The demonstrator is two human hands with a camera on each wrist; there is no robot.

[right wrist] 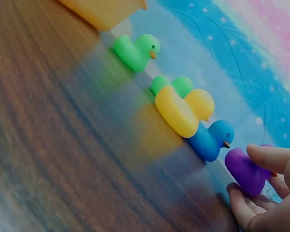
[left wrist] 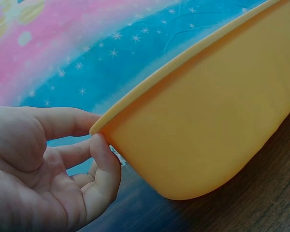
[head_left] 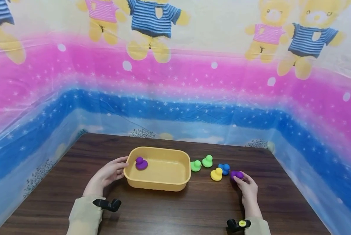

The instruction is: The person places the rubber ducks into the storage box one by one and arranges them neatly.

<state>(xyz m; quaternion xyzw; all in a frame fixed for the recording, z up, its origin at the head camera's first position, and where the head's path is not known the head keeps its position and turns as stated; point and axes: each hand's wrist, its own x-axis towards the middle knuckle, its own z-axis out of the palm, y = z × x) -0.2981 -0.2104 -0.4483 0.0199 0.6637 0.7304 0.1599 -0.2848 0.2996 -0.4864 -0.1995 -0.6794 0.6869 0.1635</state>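
A yellow plastic basin (head_left: 157,187) stands on the table, with a purple toy duck (head_left: 141,164) inside at its left end. My left hand (head_left: 112,171) is at the basin's left end; in the left wrist view its thumb and fingers (left wrist: 106,166) pinch the rim. Over at the right, my right hand (head_left: 247,189) holds a second purple duck (right wrist: 244,171) between thumb and fingers, close to the tabletop. Beside that duck sit a blue duck (head_left: 224,168) and a yellow duck (head_left: 216,174). Two green ducks, one nearer (head_left: 196,165) and one farther (head_left: 207,161), sit by the basin's right end.
The dark wood-grain table (head_left: 169,215) ends at a printed cloth backdrop (head_left: 175,107) with bears and snowflakes, which surrounds its back and sides. Black wrist cameras, left (head_left: 107,204) and right (head_left: 237,225), are strapped over the sleeves.
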